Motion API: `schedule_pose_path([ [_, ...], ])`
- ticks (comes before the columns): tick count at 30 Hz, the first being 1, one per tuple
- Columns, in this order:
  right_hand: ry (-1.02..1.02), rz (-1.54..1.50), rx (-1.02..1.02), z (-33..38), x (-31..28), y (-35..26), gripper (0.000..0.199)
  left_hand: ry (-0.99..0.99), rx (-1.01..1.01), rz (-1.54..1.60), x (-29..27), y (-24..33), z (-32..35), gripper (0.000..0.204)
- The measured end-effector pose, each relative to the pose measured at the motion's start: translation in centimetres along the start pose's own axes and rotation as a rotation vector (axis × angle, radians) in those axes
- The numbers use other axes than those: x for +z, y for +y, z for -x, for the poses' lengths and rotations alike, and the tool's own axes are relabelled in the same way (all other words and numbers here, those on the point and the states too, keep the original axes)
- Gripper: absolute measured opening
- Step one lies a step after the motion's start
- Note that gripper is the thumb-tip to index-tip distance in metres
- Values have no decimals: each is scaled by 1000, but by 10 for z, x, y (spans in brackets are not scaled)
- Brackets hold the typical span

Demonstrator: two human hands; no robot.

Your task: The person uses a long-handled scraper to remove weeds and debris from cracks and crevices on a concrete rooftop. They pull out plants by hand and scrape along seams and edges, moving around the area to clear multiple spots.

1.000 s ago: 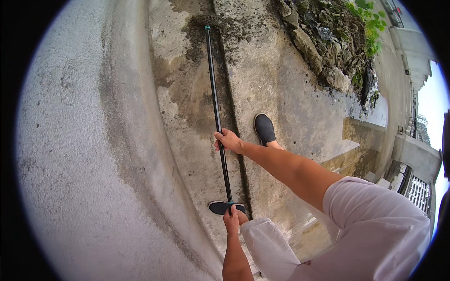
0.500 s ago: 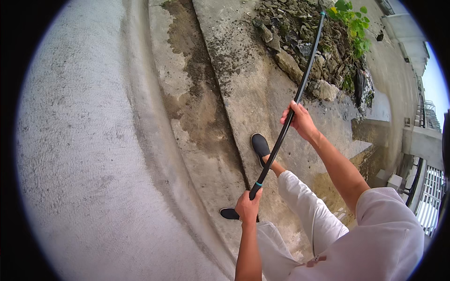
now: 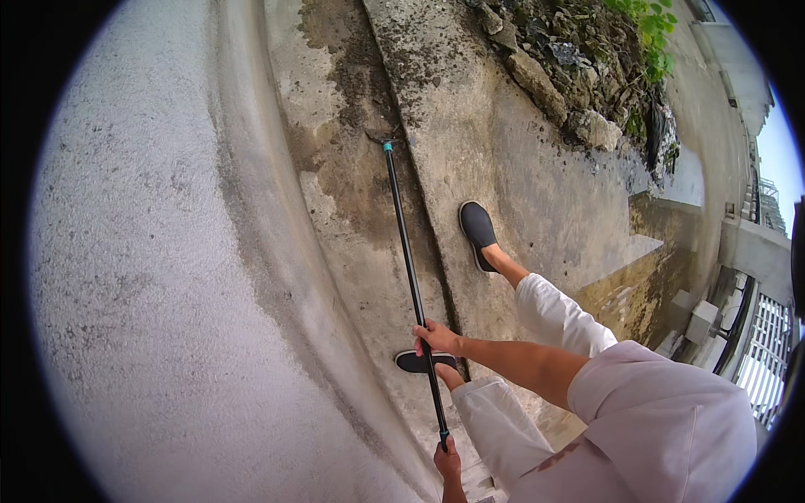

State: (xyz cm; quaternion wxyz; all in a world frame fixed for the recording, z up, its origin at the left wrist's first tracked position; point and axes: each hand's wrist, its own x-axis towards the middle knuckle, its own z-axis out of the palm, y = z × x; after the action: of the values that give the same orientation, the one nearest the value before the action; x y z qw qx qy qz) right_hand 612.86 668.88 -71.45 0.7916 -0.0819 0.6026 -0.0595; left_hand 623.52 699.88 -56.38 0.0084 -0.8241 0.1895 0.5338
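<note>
A long black pole with a teal collar runs down the concrete channel; its thin, dark, wide head looks like a hoe's (image 3: pixel 404 243). That head rests on the damp, dirt-covered strip beside the ledge. My right hand (image 3: pixel 438 337) is closed round the lower part of the handle, over my left shoe (image 3: pixel 424 362). Below it, near the lower edge, my left hand (image 3: pixel 449 459) grips the handle's end. The hoe's head is small and partly blends with the dirt. My right shoe (image 3: pixel 478 228) stands on the raised slab.
A pale rough wall (image 3: pixel 142 277) curves along the left. A raised concrete edge (image 3: pixel 419 159) borders the channel. Rubble (image 3: pixel 545 80) and a green plant (image 3: pixel 656 33) lie at the upper right. Farther right are a wet patch (image 3: pixel 641 260) and a white slatted panel (image 3: pixel 767 356).
The hoe has swung left and down from above the rubble to the dirt strip. Both hands have moved lower, still on the handle, my right one also leftward.
</note>
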Motion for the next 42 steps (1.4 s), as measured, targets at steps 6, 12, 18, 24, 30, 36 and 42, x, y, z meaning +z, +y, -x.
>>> schedule_pose_path([
  [6,89,162,-174,-52,-31,-86,32,-68,44,238,49,81,-80,50],
  [12,180,217,-217,-93,-59,-182,29,-23,93,307,67,176,-129,48],
  [18,144,219,-241,-85,-71,-228,29,-229,-37,439,64,203,-157,44],
  [24,16,-116,-473,39,-87,-283,27,215,380,-121,12,258,-133,43],
  [30,233,-426,-1027,206,-204,-356,28,233,984,-132,-9,426,-82,41],
  [36,213,-167,-473,124,-100,-235,24,-26,379,42,-34,249,-59,44],
  [42,3,-242,-103,87,1,-59,28,14,84,-147,-79,79,37,45],
])
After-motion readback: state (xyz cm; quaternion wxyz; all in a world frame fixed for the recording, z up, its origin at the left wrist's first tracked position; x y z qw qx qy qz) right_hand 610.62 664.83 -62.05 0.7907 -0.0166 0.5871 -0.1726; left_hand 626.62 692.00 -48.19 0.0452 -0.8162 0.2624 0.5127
